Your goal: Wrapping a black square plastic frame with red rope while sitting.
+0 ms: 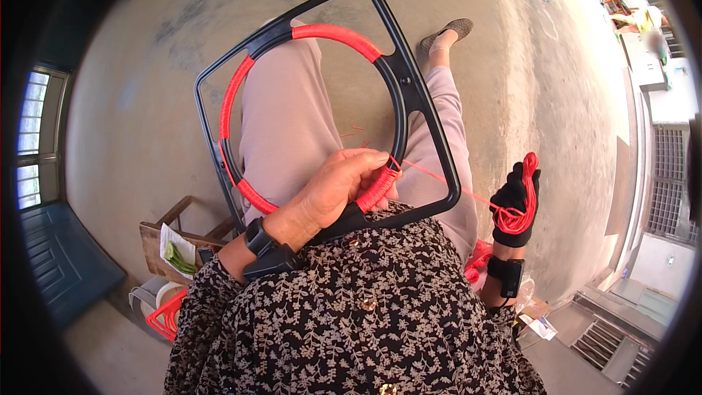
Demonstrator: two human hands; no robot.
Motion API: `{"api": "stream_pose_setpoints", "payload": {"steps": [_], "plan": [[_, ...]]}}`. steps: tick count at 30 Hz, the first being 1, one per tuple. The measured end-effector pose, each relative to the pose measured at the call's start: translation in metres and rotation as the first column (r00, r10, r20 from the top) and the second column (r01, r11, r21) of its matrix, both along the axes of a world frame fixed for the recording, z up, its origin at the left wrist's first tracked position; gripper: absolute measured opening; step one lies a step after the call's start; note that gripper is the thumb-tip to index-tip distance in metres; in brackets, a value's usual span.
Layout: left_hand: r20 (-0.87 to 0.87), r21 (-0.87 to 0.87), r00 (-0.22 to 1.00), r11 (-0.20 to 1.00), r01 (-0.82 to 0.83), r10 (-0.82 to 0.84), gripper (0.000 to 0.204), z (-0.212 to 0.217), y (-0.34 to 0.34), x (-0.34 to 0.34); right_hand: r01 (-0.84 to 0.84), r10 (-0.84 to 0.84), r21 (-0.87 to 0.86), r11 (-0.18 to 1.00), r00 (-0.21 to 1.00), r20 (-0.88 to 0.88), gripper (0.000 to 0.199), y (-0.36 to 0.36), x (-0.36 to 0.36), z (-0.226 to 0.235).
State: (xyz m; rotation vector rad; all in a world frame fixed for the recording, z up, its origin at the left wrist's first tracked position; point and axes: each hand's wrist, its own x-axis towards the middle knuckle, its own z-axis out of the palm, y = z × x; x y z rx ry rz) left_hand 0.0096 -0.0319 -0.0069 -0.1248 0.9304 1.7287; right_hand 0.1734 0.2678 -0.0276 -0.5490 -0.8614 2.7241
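Note:
A black frame (441,143) with a round ring inside a squarish outer rim rests tilted over my lap. Red cord wraps (336,32) cover several stretches of the ring; bare black shows between them. My left hand (340,183) is closed around the ring's near right part, thumb pressed by the end of a red wrapping. From there a taut strand of red cord (453,185) runs right to my right hand (515,201). That hand wears a black glove and is closed on a looped bundle of red cord (518,221), held away from the frame.
On the left stand a wooden stool (157,249) with a green-and-white cloth on it and a red plastic basket (162,320). Red cord scraps (355,130) lie on the concrete floor. Beside my right forearm is a red bag (479,260). A person (647,20) is far right.

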Motion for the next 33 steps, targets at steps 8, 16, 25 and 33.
{"api": "stream_pose_setpoints", "payload": {"steps": [8,16,25,33], "plan": [[-0.111,0.041,0.991,0.996,-0.074,0.078,0.012,0.001,0.005,0.002,0.134,-0.18,0.162,0.978,0.931,0.317,0.035,-0.007,0.011,-0.005],[-0.177,-0.017,0.982,0.997,-0.073,0.069,0.01,0.0,0.003,0.005,-0.613,0.431,0.463,0.64,0.786,0.444,0.038,-0.07,-0.059,0.025],[-0.333,0.049,0.937,0.994,-0.096,0.106,0.018,0.006,0.006,0.01,-0.575,0.552,0.628,0.525,0.791,0.262,0.028,-0.114,-0.116,0.029],[-0.142,0.002,0.985,0.995,-0.101,0.1,0.041,0.0,0.009,0.009,-0.418,0.377,0.609,0.673,0.904,0.204,0.03,-0.107,-0.113,0.015]]}}
